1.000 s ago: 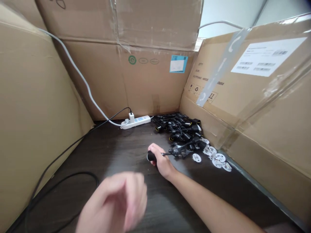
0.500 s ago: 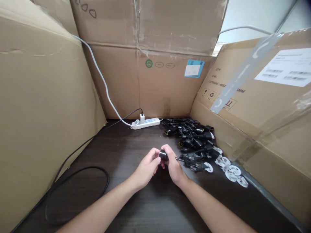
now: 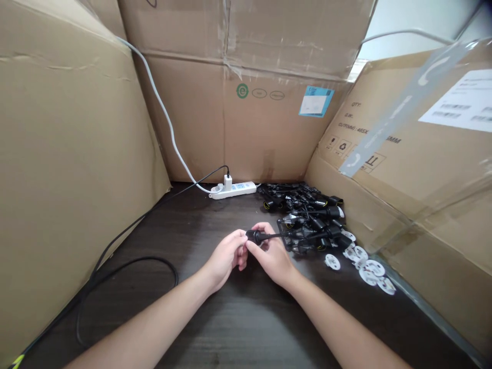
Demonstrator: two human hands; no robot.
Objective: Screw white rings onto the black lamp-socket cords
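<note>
Evidently both hands are on one piece, a black stick with a thick rounded head, and it lies right inside the grip, above the table. Its long axis runs nearly level from side to side: the head sits between the two sets of fingertips, while the thin stem leads off rightward across the right hand toward the dark heap. Of the two, the left hand is nearer the blunt end of the head, thumb and fingers pinched close at its tip; the right hand is nearer the stem, curled around from below with its thumb on the near side and fingers behind, leaving little gap. Where the far end of the stick stops among the clutter I cannot tell. Just right of the grip is the pile of black parts, and beyond the right wrist a single white disc lies apart from a cluster of white discs. Farther ahead stands a white power strip; left of the grip, a black cable crosses the dark table.
</note>
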